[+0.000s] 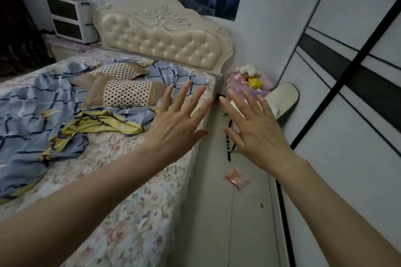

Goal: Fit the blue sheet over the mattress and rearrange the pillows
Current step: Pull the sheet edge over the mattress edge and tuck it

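Small, dim bedroom.
Tufted cream headboard point(160, 34) against white wall point(260, 28); wardrobe point(347, 115) right, nightstand point(69, 19) left, tiled floor point(217, 212).

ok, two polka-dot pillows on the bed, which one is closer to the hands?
The front polka-dot pillow, lying nearer the left hand. The other polka-dot pillow sits behind it, closer to the cream tufted headboard.

blue sheet point(28, 102) crumpled under pillows point(125, 93)

Head camera looks down, close over the bed's point(134, 212) right edge.
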The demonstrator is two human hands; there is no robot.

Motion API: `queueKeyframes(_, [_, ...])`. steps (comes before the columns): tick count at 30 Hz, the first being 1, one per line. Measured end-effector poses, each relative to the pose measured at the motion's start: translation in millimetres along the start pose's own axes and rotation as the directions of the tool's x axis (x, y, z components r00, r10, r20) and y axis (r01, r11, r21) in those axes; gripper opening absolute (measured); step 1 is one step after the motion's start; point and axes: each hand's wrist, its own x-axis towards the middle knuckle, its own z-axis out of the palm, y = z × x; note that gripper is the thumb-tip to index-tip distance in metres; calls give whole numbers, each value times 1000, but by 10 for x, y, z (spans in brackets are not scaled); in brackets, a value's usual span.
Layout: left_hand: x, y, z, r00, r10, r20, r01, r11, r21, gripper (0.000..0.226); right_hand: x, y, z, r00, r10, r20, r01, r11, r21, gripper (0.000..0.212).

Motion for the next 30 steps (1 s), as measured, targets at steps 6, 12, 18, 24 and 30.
queueKeyframes(6, [613,45,674,1000,-21,7,21,1000,16,74,306,631,593,999,-9,41,9,1000,6,64])
queueKeyframes(12, [1833,-336,1709,996,-55,69,52,998,41,75,1371,1572,1547,996,-64,67,63,998,17,64])
queueKeyframes(18, [2997,-810,2520,989,-98,107,95,995,40,76,2353,2378,2381,993,-87,77,82,995,64,65])
queueKeyframes(24, [4265,-1241,3513,991,-95,99,90,994,53,78,3368,3361,3327,992,-113,46,109,990,87,65])
queueKeyframes(30, [5297,-1571,4675,976,-144,165,131,988,87,81,4380,4268,4478,980,-165,115,146,976,164,64])
